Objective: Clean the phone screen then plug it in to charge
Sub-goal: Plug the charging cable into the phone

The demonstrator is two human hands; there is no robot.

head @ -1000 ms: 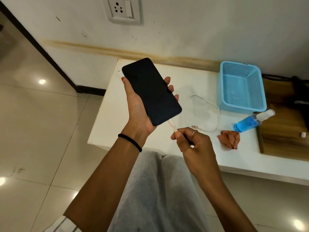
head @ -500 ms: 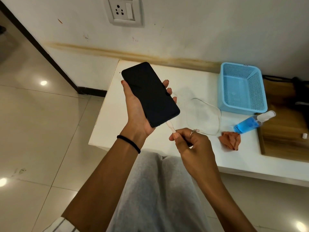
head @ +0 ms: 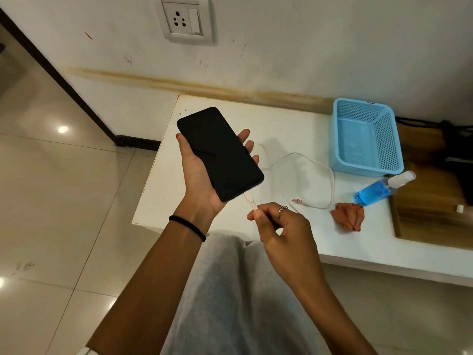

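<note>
Black phone [head: 220, 153] mid-frame, cradled in left hand [head: 202, 180], screen up, long axis running upper left to lower right, right hand [head: 279, 226] pinching white cable plug [head: 249, 199] at its lower end, above white surface [head: 294, 129].

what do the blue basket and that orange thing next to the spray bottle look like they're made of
Blue basket: looks like moulded plastic, with stiff perforated mesh walls and a smooth rim. Orange thing: apparently soft cloth, matte, crumpled into folds; the exact fabric cannot be told.

Bare tabletop [head: 212, 111] behind my phone [head: 219, 152]; right side crowded: cable loop [head: 311, 180], cloth [head: 348, 218], spray bottle [head: 381, 190], basket [head: 368, 139].
</note>
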